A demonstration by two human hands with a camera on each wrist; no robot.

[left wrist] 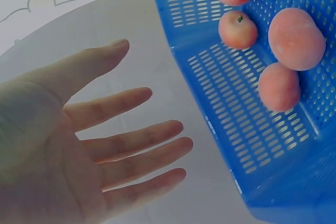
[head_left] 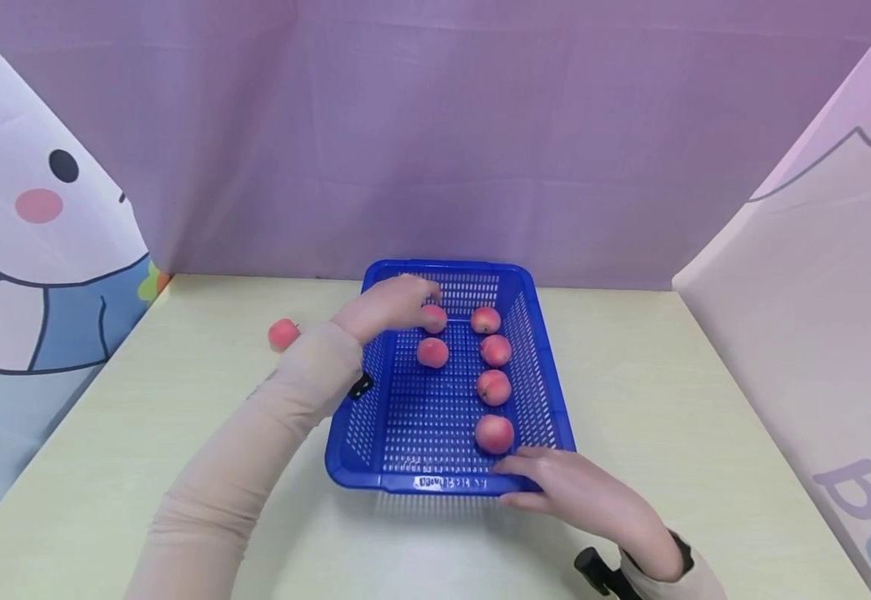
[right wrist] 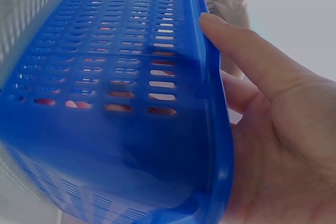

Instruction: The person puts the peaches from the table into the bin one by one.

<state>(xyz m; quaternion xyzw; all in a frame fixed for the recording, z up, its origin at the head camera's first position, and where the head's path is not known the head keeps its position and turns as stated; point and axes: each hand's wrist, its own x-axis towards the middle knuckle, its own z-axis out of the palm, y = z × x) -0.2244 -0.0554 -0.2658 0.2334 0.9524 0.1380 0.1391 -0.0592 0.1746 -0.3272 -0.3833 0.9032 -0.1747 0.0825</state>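
Observation:
A blue plastic basket [head_left: 450,483] stands on the table with several peaches inside. One row of peaches [head_left: 493,387] runs along its right side. Two more lie at the left, a far peach [head_left: 433,319] and a nearer peach [head_left: 432,352]. My left hand [head_left: 393,304] reaches over the basket's left rim, by the far peach. In the left wrist view the left hand [left wrist: 79,140] has straight, spread fingers and holds nothing. My right hand [head_left: 566,487] grips the basket's near right corner; in the right wrist view the thumb [right wrist: 247,51] lies along the rim.
A single peach [head_left: 282,334] lies on the pale table [head_left: 150,400], left of the basket. Behind the basket hangs a purple cloth [head_left: 443,142]. Printed panels border the table at left and right.

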